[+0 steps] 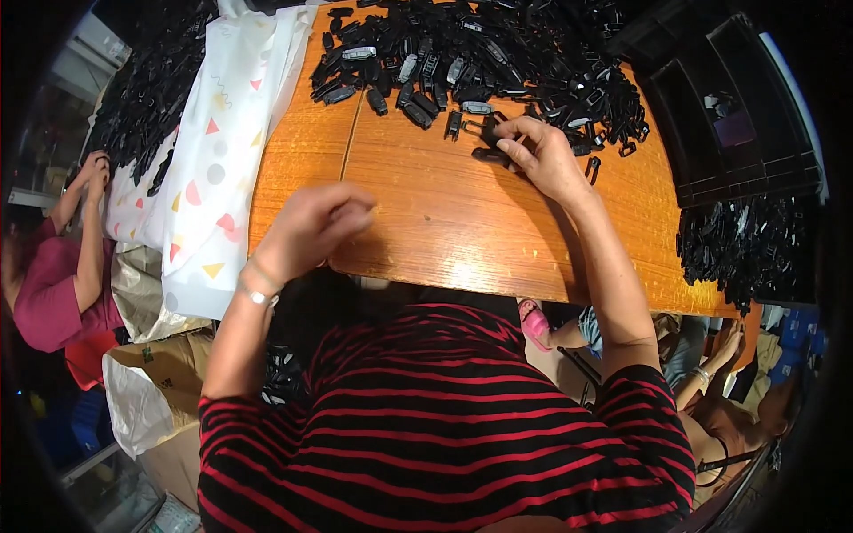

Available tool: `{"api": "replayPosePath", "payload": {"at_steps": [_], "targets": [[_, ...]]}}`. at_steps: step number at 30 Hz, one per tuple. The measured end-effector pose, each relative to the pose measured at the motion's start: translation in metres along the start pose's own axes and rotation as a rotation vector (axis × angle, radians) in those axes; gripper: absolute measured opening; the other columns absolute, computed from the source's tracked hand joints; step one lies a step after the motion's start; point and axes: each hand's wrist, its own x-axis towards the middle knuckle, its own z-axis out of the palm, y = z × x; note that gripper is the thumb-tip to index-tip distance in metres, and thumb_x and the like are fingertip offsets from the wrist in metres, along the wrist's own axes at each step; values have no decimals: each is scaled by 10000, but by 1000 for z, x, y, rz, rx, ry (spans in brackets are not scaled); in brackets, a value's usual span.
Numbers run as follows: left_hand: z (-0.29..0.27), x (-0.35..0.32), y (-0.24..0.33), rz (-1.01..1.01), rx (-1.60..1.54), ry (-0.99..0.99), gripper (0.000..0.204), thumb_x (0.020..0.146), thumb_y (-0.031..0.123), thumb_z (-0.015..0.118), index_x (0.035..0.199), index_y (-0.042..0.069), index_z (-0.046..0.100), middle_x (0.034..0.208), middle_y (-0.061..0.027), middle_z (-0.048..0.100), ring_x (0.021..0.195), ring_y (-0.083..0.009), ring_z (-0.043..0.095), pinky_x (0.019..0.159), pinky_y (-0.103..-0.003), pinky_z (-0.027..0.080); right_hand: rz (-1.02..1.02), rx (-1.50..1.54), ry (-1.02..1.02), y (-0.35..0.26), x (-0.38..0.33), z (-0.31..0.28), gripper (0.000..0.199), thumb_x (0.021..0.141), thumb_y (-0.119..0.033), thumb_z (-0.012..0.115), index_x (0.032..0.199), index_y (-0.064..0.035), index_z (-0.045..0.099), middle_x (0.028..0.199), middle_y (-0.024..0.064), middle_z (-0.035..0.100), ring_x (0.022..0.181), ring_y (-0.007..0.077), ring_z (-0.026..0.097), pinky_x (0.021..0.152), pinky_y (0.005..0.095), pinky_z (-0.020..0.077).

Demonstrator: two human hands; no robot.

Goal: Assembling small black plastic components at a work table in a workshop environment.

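One o'clock: my right hand [544,158] is pinching a black part [490,133], apparently picking, next needing lift; blurred left hand [313,222], I cannot tell.

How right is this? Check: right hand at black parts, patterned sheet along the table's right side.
Wrong side: the head view shows the patterned sheet along the left side of the table. The right hand is at the black parts.
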Motion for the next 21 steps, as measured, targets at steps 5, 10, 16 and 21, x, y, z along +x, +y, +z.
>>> {"api": "replayPosePath", "payload": {"at_steps": [5, 10, 16, 21], "targets": [[34, 81, -1, 152, 101, 258, 238, 875, 177, 674, 1036, 4, 649, 797, -121, 675, 700, -183, 645, 664, -295, 507, -198, -166, 129, 7, -8, 6, 101, 835, -55, 694, 896, 8, 644, 879, 122, 670, 745, 239, 665, 669, 339, 527], [60, 136, 16, 205, 439, 467, 283, 837, 248, 697, 1007, 25, 658, 861, -160, 684, 785, -326, 664, 669, -396, 525, -241, -271, 176, -4, -22, 10, 134, 847, -57, 689, 956, 13, 656, 885, 112, 642, 725, 223, 637, 651, 319, 509], [76, 163, 17, 86, 632, 400, 283, 781, 239, 745, 936, 21, 650, 881, -156, 673, 824, -339, 659, 677, -425, 524, -122, -419, 188, -8, -18, 26, 161, 780, -44, 728, 907, 1, 640, 854, 134, 624, 735, 310, 644, 653, 412, 511], [77, 154, 8, 86, 581, 499, 268, 756, 172, 762, 917, 1, 634, 903, -166, 664, 816, -340, 654, 689, -422, 525, -171, -336, 177, -2, -25, 33, 214, 744, -44, 760, 868, -4, 591, 843, 160, 627, 761, 348, 635, 668, 422, 502]]}}
